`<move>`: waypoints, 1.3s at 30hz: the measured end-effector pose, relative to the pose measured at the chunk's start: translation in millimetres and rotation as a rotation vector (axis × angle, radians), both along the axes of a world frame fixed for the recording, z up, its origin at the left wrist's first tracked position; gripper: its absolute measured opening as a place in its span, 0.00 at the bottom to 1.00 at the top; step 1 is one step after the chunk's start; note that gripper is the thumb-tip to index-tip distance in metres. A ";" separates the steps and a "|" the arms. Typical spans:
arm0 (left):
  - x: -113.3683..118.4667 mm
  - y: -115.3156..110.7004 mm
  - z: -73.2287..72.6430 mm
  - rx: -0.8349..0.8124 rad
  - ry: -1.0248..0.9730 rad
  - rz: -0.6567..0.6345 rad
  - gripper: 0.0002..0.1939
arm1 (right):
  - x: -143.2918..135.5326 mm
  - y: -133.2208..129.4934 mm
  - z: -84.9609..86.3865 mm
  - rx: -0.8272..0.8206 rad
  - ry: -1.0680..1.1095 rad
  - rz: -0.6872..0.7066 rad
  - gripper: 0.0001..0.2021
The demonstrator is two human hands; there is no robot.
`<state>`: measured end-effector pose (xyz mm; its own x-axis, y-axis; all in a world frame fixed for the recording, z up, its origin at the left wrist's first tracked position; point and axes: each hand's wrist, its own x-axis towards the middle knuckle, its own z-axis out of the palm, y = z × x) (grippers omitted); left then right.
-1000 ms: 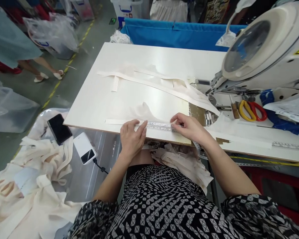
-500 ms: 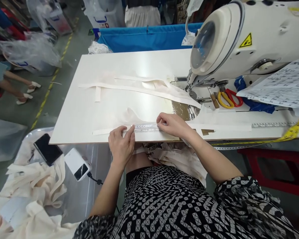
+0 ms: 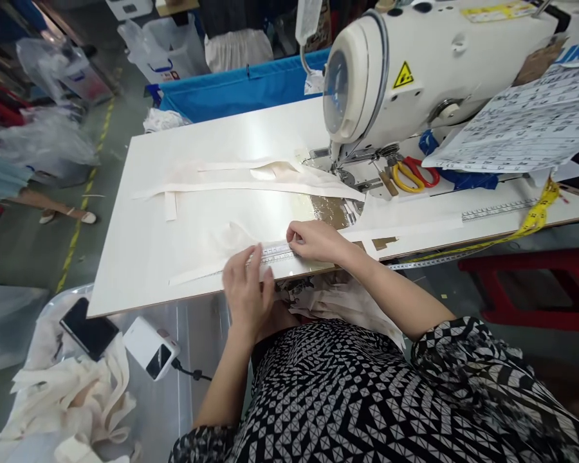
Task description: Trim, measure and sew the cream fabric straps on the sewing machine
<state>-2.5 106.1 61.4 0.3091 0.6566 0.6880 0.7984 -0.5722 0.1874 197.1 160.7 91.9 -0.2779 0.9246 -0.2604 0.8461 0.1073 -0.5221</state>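
Note:
A clear ruler with dark markings lies along a pale cream fabric strip near the table's front edge. My right hand is closed in a pinch at the ruler's right end; its fingertips hide that end and the fabric under it. Over the ruler's left part is my left hand, fingers apart and a little blurred, holding nothing. Farther back lies a longer cream fabric piece, its right end close to the sewing machine's needle area.
A white sewing machine stands at the right. Scissors, printed sheets and a yellow tape measure are near it. Below left, a clear bin holds cloth, a phone and a white device.
The view has shifted, so the table sits tilted and farther left. My left hand's fingers have loosened from the ruler and spread, while my right hand keeps its pinch at the ruler's right end.

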 end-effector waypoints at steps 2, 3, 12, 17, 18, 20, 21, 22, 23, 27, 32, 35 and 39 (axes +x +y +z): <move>17.4 0.0 -0.1 -0.045 0.027 -0.131 0.27 | -1.1 -0.1 -0.3 0.003 -0.001 -0.007 0.07; 24.2 0.3 -2.8 -0.099 0.048 -0.180 0.28 | -1.8 -0.1 -0.4 0.002 0.000 -0.011 0.07; 37.3 1.1 -30.9 -0.162 0.211 -0.136 0.29 | 8.9 -11.7 17.9 -0.006 0.010 -0.118 0.08; 38.9 0.2 -33.2 -0.185 0.281 -0.086 0.26 | 35.6 -23.6 15.9 0.004 0.070 -0.245 0.03; 38.8 0.3 -33.7 -0.189 0.291 -0.081 0.26 | 40.2 -25.3 13.6 0.008 0.081 -0.265 0.03; 38.3 0.6 -34.2 -0.183 0.311 -0.073 0.26 | 47.2 -27.8 8.4 0.023 0.093 -0.295 0.03; 38.1 0.8 -34.2 -0.175 0.320 -0.069 0.25 | 49.7 -28.6 6.0 0.033 0.094 -0.301 0.03; 37.8 0.9 -34.0 -0.165 0.328 -0.063 0.25 | 51.5 -29.2 3.9 0.042 0.092 -0.302 0.03; 37.7 1.0 -33.7 -0.154 0.333 -0.058 0.25 | 52.8 -29.6 2.0 0.050 0.088 -0.300 0.03; 37.1 1.1 -32.2 -0.120 0.339 -0.050 0.24 | 52.6 -30.1 -2.5 0.079 0.048 -0.293 0.03; 36.2 0.7 -30.8 -0.127 0.341 -0.057 0.23 | 47.4 -30.0 -1.8 0.058 -0.002 -0.304 0.04; 34.7 0.9 -30.6 -0.144 0.349 -0.065 0.24 | 46.1 -30.0 -0.1 0.043 -0.021 -0.296 0.04; 30.1 3.0 -27.5 -0.199 0.357 -0.090 0.24 | 47.0 -29.3 -1.1 0.036 -0.021 -0.282 0.03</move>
<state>27.6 109.1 33.9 0.5673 0.7255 0.3896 0.7818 -0.6232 0.0221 244.1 131.3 90.8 -0.0033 0.9734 -0.2290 0.8560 -0.1156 -0.5038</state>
